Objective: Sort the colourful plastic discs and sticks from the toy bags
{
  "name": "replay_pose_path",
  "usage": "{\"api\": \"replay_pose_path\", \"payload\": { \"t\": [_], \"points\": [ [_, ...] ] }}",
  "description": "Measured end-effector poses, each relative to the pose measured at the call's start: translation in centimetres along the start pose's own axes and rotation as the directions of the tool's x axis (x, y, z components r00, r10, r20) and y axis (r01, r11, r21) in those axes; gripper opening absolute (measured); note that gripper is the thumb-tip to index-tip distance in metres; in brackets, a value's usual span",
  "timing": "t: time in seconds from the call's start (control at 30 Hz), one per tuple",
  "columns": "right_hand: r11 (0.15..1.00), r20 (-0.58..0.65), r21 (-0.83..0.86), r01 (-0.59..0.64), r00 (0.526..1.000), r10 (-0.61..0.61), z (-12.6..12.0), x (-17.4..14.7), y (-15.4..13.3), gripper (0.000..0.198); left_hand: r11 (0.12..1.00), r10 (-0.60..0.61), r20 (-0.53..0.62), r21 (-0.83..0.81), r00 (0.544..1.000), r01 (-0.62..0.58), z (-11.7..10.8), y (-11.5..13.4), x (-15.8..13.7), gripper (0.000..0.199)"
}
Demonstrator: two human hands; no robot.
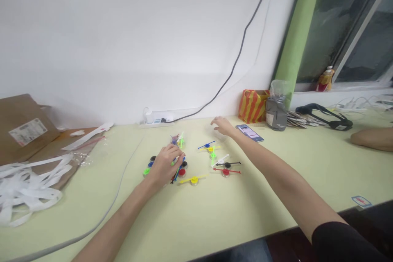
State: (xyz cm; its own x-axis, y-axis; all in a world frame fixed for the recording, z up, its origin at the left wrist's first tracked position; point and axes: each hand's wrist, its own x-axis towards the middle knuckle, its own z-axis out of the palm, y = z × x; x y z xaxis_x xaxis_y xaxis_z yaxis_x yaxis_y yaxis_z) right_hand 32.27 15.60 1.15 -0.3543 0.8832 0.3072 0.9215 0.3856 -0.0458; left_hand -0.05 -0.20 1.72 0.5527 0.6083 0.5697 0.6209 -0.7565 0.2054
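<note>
My left hand is low over a cluster of small coloured pieces, its fingers curled together. Colored arrow pointers show beneath the fingertips; the hand hides what is pinched. Around it are a red disc, a black disc and a green disc. My right hand reaches farther back, fingers bent and apart, over a faint clear plastic item. Between the hands lie arrow spinners on round clear bases: a yellow spinner, a red spinner, a blue spinner and several others.
A phone lies right of my right hand. Behind stand a striped bag and a grey container. A power strip sits by the wall. Left are white strips, cardboard and a cable. Another person's arm rests far right.
</note>
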Motion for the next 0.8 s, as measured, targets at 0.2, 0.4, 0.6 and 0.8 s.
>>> {"api": "replay_pose_path", "payload": {
  "t": [0.2,0.4,0.6,0.8],
  "points": [
    [1.000,-0.091,-0.011,0.002,0.996,-0.003,-2.7,0.4,-1.4,0.018,0.995,-0.086,-0.149,-0.056,0.985,0.079,-0.3,0.2,0.1,0.022],
    [0.990,-0.166,-0.014,0.143,0.976,-0.144,-6.3,-1.7,-1.1,0.021,0.990,-0.119,-0.181,-0.100,0.976,0.102,-0.1,1.7,0.6,0.025],
    [0.966,-0.145,0.248,-0.078,0.983,0.116,-5.3,-7.0,5.0,0.040,0.998,-0.067,-0.134,-0.026,0.989,0.064,0.0,1.9,0.1,0.026],
    [0.861,-0.400,0.484,-0.158,0.834,0.379,-3.0,-13.3,10.2,0.022,0.997,-0.073,-0.107,-0.031,0.992,0.070,0.2,1.6,0.2,0.026]
  ]
}}
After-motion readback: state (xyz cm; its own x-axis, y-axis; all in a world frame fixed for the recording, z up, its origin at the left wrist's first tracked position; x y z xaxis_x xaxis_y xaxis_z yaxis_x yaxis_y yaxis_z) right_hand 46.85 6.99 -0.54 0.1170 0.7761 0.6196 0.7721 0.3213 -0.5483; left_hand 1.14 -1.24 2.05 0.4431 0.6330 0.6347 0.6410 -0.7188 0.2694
